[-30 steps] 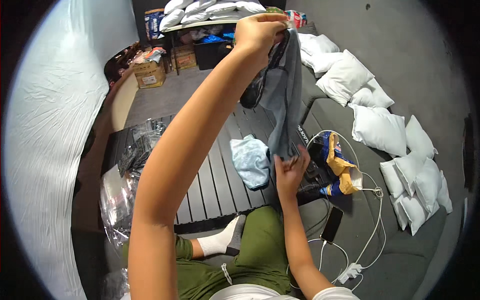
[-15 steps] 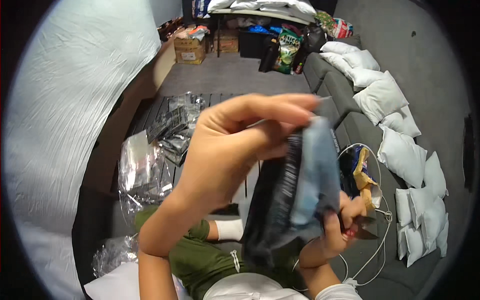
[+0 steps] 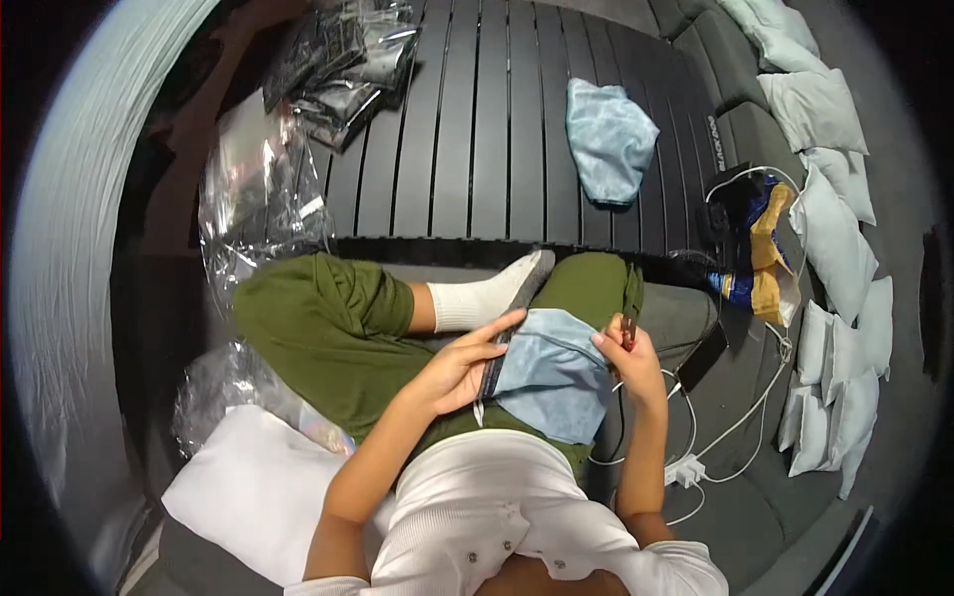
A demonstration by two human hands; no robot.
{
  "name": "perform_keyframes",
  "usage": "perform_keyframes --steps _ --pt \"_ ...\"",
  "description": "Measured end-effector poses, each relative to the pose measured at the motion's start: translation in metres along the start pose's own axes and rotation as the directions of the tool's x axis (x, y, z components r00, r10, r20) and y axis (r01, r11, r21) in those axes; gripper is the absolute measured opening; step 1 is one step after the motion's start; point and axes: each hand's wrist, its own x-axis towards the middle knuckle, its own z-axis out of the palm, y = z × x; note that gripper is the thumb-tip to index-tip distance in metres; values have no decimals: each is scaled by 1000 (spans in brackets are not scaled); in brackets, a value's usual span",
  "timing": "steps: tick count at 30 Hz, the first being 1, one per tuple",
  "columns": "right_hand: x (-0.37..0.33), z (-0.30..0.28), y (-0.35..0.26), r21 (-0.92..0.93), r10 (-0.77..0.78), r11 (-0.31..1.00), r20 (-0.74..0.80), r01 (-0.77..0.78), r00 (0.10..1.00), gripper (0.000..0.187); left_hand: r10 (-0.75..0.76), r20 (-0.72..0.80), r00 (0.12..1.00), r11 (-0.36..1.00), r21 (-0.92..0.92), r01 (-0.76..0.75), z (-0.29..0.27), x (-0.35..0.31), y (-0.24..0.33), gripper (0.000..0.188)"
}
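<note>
A light blue, mottled cloth with a dark strip along its left edge lies over my lap. My left hand grips that dark edge, fingers stretched along it and thumb below. My right hand pinches the cloth's upper right edge between thumb and fingers. A small dark red object also sticks up from the right hand; its kind is unclear. Beyond my knees, another blue mottled cloth piece rests bunched on the black slatted table.
Clear plastic bags and dark packets cover the table's left side. A white pillow lies by my left hip. To the right are a blue and yellow bag, a white cable with plugs and several pale pillows.
My hands have come down from close before the camera to my lap, and the view has tilted downward. The dark see-through wrapping seen around the blue cloth is no longer in my hands.
</note>
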Motion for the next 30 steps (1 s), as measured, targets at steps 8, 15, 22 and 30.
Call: perform_keyframes --steps 8,15,22,30 --pt "7 7 -9 -146 -368 929 -237 341 899 25 44 267 963 994 90 -70 -5 -9 19 82" --pt "3 35 -31 20 -380 920 -203 392 902 25 139 206 968 990 7 -144 28 -8 23 91" --pt "24 34 -14 -193 -267 953 -177 233 947 8 188 -120 975 907 402 -125 -47 18 46 83" --pt "30 8 12 -626 -448 749 -236 218 862 20 96 -99 990 556 830 29 -63 6 39 73"
